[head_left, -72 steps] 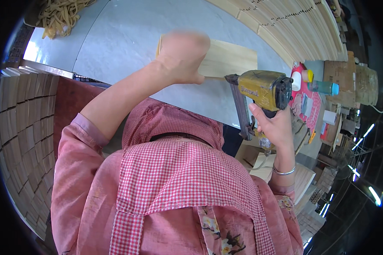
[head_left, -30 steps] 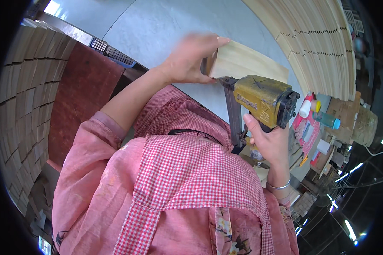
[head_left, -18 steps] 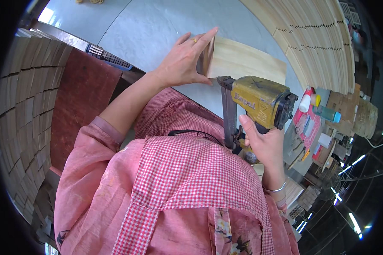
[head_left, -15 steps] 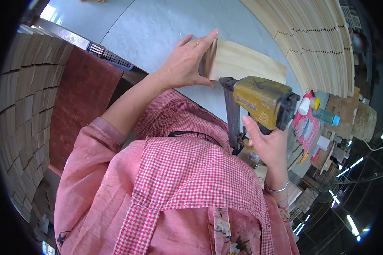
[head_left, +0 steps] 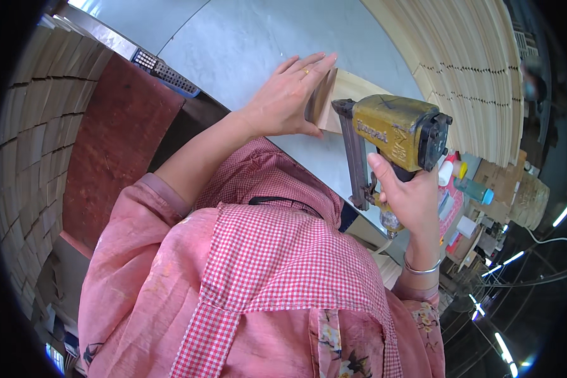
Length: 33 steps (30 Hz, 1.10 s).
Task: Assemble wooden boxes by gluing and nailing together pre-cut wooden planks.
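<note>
My left hand (head_left: 288,99) spans the left end of a pale wooden box-like piece (head_left: 354,87), thumb at its near edge and fingers at its far edge. The piece lies on the grey-blue tabletop (head_left: 246,38); the tool covers part of it. In my right hand (head_left: 411,196) is a worn yellow and black pneumatic nail gun (head_left: 384,126), gripped round its handle with the thumb on the near side. Its nose is over the wood, just right of my left hand. Whether the nose touches the wood I cannot tell.
Tall stacks of thin pale boards (head_left: 466,69) stand at the far right, more wooden pieces (head_left: 38,120) at the left. A dark red board (head_left: 116,138) and a blue basket (head_left: 170,82) are left of the table. A teal bottle (head_left: 474,190) is at the right.
The nail gun in my right hand has moved up and slightly right. My left hand and the wooden piece have shifted a little right and nearer in the picture.
</note>
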Motion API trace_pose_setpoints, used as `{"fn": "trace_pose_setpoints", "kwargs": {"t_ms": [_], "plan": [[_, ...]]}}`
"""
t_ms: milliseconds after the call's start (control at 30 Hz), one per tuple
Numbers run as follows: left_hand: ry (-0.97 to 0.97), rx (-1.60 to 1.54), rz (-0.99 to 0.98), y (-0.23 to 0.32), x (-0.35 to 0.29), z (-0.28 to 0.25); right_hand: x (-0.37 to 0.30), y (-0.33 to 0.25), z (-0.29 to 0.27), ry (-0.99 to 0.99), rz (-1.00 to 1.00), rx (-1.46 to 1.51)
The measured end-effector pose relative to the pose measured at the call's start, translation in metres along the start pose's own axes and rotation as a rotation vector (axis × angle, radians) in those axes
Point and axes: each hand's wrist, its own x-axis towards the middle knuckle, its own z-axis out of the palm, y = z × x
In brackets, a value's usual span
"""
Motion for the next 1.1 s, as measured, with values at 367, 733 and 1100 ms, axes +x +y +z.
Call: {"fn": "trace_pose_setpoints", "kwargs": {"t_ms": [367, 733, 1100], "plan": [[0.0, 0.012, -0.018, 0.002, -0.001, -0.001, 0.013, -0.013, -0.011, -0.079, 0.015, -0.094], [-0.08, -0.118, -0.121, 0.01, 0.002, -0.012, -0.061, 0.108, -0.056, 0.533, 0.28, 0.072], [-0.106, -1.415, -1.238, 0.058, -0.063, -0.095, -0.173, 0.44, -0.119, 0.668, 0.496, -0.595]]}}
